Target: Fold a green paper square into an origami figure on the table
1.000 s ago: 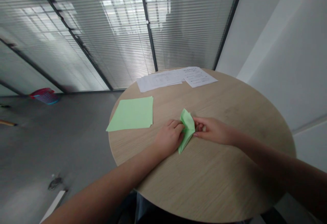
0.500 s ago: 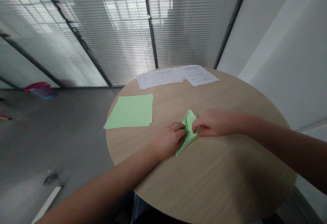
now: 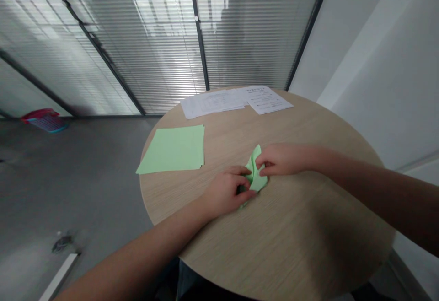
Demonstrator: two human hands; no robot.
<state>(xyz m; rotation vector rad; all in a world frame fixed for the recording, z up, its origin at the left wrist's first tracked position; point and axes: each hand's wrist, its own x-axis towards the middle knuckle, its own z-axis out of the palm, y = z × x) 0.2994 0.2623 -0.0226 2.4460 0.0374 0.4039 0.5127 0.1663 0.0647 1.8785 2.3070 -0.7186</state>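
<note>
A small folded piece of green paper [image 3: 258, 181] lies on the round wooden table [image 3: 274, 237], between my two hands. My left hand [image 3: 229, 190] grips it from the left, thumb on the lower part and fingers at the left edge. From the right, my right hand [image 3: 283, 159] pinches the paper's upper right side between thumb and fingers. The paper's top corner stands up in a point, and its lower end is partly hidden by my left thumb.
A stack of green sheets [image 3: 176, 150] lies at the table's left edge. White printed sheets [image 3: 219, 102] are spread along the far edge, near the blinds [image 3: 240, 40]. A red and blue basket [image 3: 46, 120] stands on the floor. A white wall [image 3: 387, 72] rises at the right.
My left thumb has moved out across the lower part of the green paper. My right hand has shifted slightly up and left, and the paper's right flap looks more bent.
</note>
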